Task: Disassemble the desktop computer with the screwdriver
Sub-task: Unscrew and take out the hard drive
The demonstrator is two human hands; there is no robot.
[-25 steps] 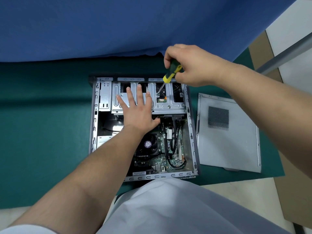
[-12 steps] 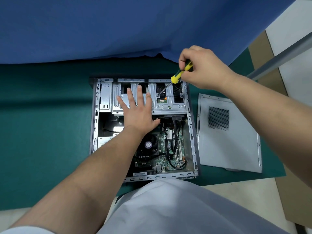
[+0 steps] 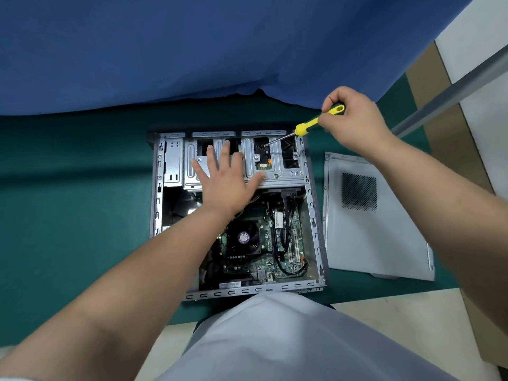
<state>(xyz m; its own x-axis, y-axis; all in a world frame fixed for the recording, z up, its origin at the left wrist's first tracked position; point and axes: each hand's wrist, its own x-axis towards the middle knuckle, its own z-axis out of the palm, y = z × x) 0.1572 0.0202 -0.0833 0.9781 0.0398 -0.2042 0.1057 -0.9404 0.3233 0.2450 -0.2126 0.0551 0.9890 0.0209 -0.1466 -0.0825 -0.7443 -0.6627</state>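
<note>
The open desktop computer case [image 3: 313, 215] lies flat on the green mat, with its motherboard [image 3: 272, 243] and CPU fan [image 3: 243, 237] exposed. My left hand [image 3: 224, 180] rests flat, fingers spread, on the silver drive cage [image 3: 275, 182] at the far end of the case. My right hand [image 3: 354, 122] grips the yellow-handled screwdriver [image 3: 310, 123] above the case's far right corner. The screwdriver slants down to the left, and its tip hangs over an opening in the drive cage near a screw [image 3: 267, 152].
The removed grey side panel [image 3: 371, 243] with a mesh vent lies on the mat to the right of the case. A blue cloth [image 3: 192, 45] hangs behind. A grey metal bar [image 3: 450, 89] crosses the upper right. My pale coat [image 3: 275, 339] fills the bottom.
My right hand has drawn the screwdriver up and to the right, tilting it flatter, so its tip has lifted away from the screw. My left hand has stayed on the drive cage.
</note>
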